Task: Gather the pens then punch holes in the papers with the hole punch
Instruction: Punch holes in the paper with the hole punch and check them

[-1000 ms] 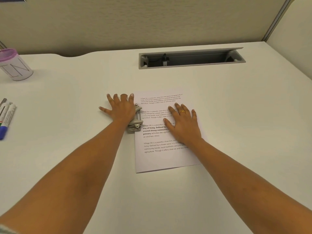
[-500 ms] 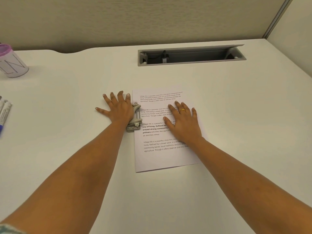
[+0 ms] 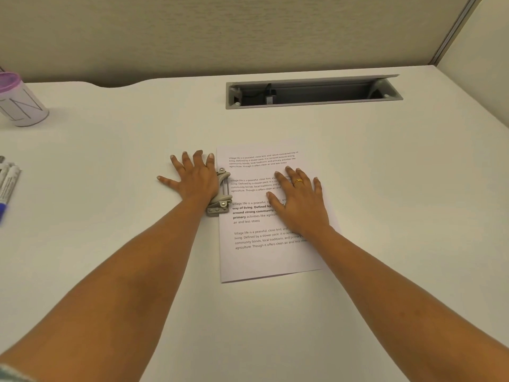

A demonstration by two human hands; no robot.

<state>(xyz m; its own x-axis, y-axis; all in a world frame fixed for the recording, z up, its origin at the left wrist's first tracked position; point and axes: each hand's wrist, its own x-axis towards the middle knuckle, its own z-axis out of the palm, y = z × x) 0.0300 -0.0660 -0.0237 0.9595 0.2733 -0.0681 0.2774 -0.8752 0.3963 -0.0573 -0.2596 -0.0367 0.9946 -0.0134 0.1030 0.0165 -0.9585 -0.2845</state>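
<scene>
- Head view, the step in hand: the punching appears under way. The left hand (image 3: 194,179), at frame centre, lies flat with fingers spread wide, its palm pressing down on the hole punch (image 3: 220,193); it grips nothing.
- The hole punch sits at the left edge of the paper (image 3: 264,260), about midway along that edge, mostly hidden under the palm; whether the paper's edge is inside its slot cannot be told.
- The right hand (image 3: 298,199), just right of centre, lies flat and open on the printed text, fingers spread, pinning the sheet to the desk (image 3: 385,188).
- Next move, as a judgement: the press needs a firm, straight push while the sheet stays pinned, then a release and a check that the holes are cut.
- The pens (image 3: 7,183) lie together at the left edge of the frame, well apart from the paper, cut off by the edge.
- Count: one hole punch; one sheet visible, though more could lie beneath it; at least two pens, the rest out of frame; one cup (image 3: 19,102) with a purple lid in the upper left; one open cable tray (image 3: 314,92) in the upper right; one ring (image 3: 298,181) on the right hand.
</scene>
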